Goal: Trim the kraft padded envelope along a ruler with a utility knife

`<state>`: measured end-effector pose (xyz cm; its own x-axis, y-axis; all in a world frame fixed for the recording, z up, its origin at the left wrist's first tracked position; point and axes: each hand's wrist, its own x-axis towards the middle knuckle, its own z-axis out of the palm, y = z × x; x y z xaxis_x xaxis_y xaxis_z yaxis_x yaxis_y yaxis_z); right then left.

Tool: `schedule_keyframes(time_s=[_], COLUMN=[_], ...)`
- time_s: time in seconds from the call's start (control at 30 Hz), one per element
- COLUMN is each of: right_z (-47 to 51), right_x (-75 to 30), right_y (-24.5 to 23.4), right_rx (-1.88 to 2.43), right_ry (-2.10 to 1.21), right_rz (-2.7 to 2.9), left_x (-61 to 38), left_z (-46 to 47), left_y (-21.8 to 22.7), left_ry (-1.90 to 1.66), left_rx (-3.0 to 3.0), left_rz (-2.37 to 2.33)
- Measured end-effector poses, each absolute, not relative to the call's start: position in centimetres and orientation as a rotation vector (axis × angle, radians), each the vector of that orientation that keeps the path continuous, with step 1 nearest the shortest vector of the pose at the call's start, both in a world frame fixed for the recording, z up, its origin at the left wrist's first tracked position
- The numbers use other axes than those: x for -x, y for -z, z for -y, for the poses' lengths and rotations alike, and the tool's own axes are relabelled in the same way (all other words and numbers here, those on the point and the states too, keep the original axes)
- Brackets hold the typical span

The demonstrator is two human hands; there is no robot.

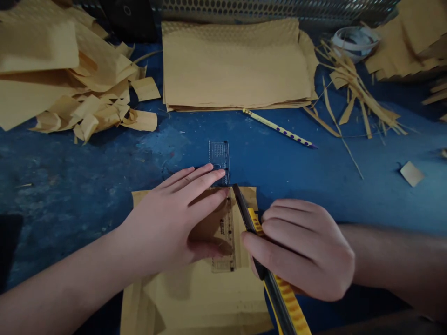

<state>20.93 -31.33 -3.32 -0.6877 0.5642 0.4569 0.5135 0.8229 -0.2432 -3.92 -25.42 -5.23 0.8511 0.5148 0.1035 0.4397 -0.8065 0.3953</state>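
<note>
- Head view: the left hand [174, 218] lies flat, fingers spread, pressing a clear plastic ruler [223, 204] onto a tan padded paper sheet [202, 288] on the blue tabletop [87, 177]
- The right hand [300, 249] is closed around a yellow-and-black utility knife [268, 265], its blade tip touching the ruler's right edge near the sheet's far edge
- Beyond lie a stack of tan sheets [237, 65], a yellow dotted pencil [279, 129], crumpled offcuts [87, 102] at left and thin paper strips [352, 93] at right
</note>
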Motion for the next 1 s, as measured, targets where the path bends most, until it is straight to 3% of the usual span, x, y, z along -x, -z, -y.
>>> schedule_keyframes(time_s=[0.43,0.7,1.0], right_z=[31.2,32.3,32.9], right_x=[-20.7,-19.4,-19.1], right_y=[3.3,2.7,3.0], right_rx=[0.756,0.982,0.973], right_ry=[-0.171,-0.387,-0.355], right_rz=[2.524,2.552,2.549], left_x=[3.9,3.7,3.8], left_z=[25.5,25.5,25.5], left_y=[5.1,4.8,4.7], left_ry=[-0.234,-0.222,-0.194], left_rx=[-2.696,-2.713,-2.735], left_rz=[-0.719,-0.717,-0.713])
